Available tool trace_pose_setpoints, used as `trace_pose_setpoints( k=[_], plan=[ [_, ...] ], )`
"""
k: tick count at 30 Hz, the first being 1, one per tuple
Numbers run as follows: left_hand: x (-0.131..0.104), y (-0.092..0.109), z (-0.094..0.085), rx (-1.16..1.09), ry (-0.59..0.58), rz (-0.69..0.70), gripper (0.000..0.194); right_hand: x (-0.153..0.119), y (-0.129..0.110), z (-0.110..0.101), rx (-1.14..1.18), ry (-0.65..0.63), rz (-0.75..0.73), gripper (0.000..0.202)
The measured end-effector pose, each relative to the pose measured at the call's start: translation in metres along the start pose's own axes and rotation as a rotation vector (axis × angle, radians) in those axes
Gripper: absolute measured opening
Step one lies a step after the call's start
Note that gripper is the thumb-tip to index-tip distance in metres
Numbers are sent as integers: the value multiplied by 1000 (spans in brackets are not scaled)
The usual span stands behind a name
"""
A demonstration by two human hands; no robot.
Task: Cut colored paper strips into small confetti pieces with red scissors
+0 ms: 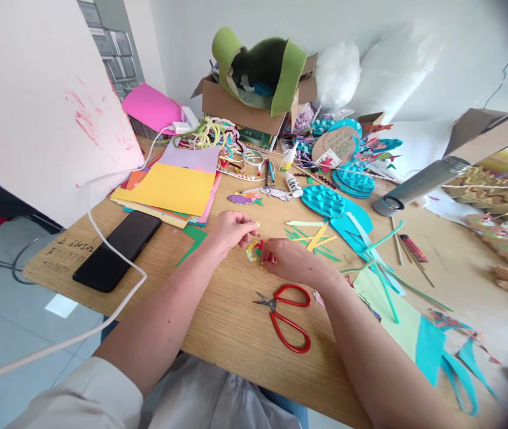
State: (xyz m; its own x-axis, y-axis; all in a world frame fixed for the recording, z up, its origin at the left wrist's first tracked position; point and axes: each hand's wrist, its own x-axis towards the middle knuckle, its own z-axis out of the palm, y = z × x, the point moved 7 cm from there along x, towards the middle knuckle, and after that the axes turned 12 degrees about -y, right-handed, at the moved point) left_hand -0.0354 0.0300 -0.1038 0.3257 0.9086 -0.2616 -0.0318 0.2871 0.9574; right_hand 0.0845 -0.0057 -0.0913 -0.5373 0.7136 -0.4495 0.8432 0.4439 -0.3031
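Small yellow, green and red paper bits (252,250) lie in a little cluster on the wooden table (227,310). My left hand (234,231) is just above and left of them, thumb and fingers pinched together at a tiny pale piece too small to name. On the right side of the cluster rests my right hand (281,257), its fingers curled in at the bits; what they hold, if anything, is hidden. Red-handled scissors (292,319) lie slightly open below my right hand. Green and yellow paper strips (319,238) are spread beyond it.
A black phone (117,250) with a white cable across it and stacked coloured paper (169,187) are at the left. Glue bottles (293,185), blue foam pieces (323,201) and a grey cylinder (421,186) stand or lie farther back. A cardboard box (240,110) is behind.
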Motion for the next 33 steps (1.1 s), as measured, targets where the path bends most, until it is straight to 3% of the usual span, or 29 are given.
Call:
trace_pose_setpoints(
  k=[15, 21, 24, 33],
  plan=[
    [1, 0, 1, 23, -25, 10, 11, 2, 4, -1, 56, 47, 0, 12],
    [-1, -1, 3, 40, -31, -13, 9, -3, 14, -18, 480, 171, -74, 6],
    [-3, 0, 8, 44, -54, -18, 11, -4, 21, -24, 701, 260, -40, 11],
    [-3, -3, 19, -30, -139, -25, 9, 0, 32, -23, 913, 406, 66, 19]
  ],
)
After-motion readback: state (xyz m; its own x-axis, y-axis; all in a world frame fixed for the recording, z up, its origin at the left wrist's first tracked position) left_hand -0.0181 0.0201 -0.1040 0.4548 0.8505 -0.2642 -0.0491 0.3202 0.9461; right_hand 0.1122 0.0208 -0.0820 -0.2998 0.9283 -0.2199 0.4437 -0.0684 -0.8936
